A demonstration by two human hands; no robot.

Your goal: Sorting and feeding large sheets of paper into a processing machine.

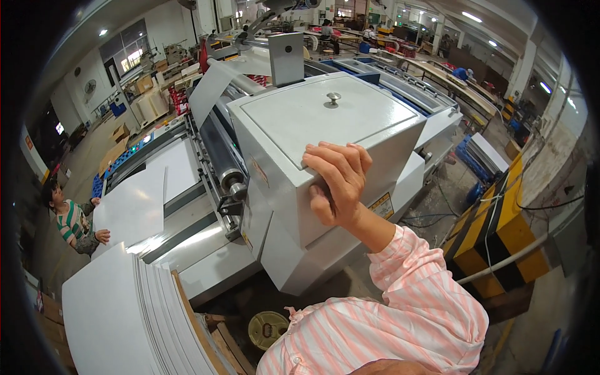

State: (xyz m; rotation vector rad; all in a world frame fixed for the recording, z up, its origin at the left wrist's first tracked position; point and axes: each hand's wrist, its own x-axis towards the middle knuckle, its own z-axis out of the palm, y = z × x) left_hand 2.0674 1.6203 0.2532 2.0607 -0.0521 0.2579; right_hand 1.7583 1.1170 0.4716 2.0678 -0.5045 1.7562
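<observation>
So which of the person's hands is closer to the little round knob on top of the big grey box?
The right hand, as far as the picture shows. It grips the box's front top edge, just below the knob. The left hand isn't in view.

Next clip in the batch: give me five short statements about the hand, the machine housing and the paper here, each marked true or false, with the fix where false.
1. A hand grips the front top edge of the grey machine housing. True.
2. That hand's arm wears a plain dark blue sleeve. False: the sleeve is pink and white striped.
3. A small metal knob stands on the housing's top panel. True.
4. The stack of white sheets lies at the lower right. False: it lies at the lower left.
5. A co-worker at the left holds a white sheet. True.
</observation>
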